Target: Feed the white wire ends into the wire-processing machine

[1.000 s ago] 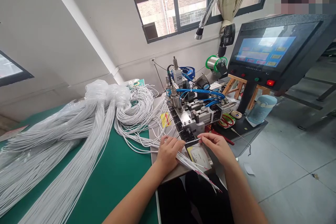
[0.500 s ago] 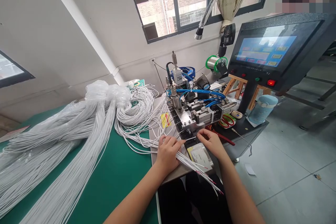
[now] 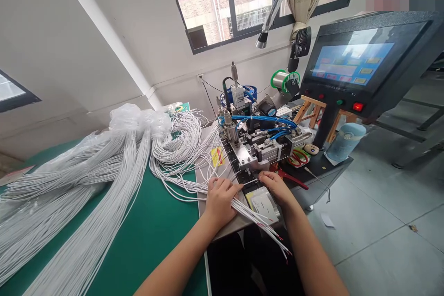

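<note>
My left hand (image 3: 219, 199) rests fingers curled on a sheaf of thin white wires (image 3: 258, 222) whose stripped red-tipped ends fan out past the plate's front edge. My right hand (image 3: 275, 186) pinches one white wire (image 3: 250, 181) between thumb and fingers and holds its end at the front of the small metal machine (image 3: 255, 145) with blue air hoses. Between the two hands lies a small white labelled pad (image 3: 263, 204) on the plate.
Large bundles of white wire (image 3: 86, 180) sprawl over the green table (image 3: 156, 240) to the left, some in clear plastic. A dark touchscreen console (image 3: 360, 64) stands at the right, with a pale blue cup (image 3: 345, 141), red-handled pliers (image 3: 291, 178) and a solder spool (image 3: 284, 81) nearby.
My right hand has moved up and left with the single wire, from beside the pad to the machine's front. The left hand stays on the wire sheaf.
</note>
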### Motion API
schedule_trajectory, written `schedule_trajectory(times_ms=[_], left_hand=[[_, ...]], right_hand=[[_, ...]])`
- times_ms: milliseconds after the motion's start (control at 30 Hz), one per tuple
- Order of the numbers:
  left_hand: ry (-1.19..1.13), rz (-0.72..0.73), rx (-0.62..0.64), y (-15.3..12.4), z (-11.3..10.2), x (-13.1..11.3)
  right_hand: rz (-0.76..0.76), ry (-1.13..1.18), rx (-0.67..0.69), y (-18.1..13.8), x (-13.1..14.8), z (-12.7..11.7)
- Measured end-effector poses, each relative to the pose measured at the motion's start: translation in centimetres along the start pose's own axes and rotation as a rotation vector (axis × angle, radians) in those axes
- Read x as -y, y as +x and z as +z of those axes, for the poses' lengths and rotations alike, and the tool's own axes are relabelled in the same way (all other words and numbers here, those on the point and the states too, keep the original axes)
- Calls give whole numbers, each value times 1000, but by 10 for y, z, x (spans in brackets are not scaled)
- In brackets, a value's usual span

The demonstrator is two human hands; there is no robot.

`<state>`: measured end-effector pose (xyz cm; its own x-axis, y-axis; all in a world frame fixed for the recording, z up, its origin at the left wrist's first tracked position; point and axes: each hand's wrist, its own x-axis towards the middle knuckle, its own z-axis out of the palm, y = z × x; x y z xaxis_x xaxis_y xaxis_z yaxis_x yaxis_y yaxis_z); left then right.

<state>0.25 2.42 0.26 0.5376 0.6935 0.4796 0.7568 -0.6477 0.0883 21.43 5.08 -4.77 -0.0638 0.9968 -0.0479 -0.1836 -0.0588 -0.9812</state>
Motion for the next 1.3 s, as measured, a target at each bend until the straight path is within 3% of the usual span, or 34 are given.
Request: schedule_trajectory(times_ms=[467, 667, 967, 1067, 1233, 1300], left_hand=[[-27, 12, -31, -2, 2, 2], [-26, -11, -89, -1, 3, 3], [-56, 66, -198, 0, -2, 1], [-52, 55, -209, -1, -2, 3], [-29, 47, -197, -3, 0, 5], [-23, 56, -205, -3, 0, 4]], right_hand=[[6, 44, -24, -6, -2, 1], [-68, -82, -221, -14, -14, -9], [-172, -220, -248, -35, 12, -11], [-163, -200, -177, -50, 28, -5], [-155, -287, 176, -74, 53, 0], [-171, -287, 195, -76, 54, 0]])
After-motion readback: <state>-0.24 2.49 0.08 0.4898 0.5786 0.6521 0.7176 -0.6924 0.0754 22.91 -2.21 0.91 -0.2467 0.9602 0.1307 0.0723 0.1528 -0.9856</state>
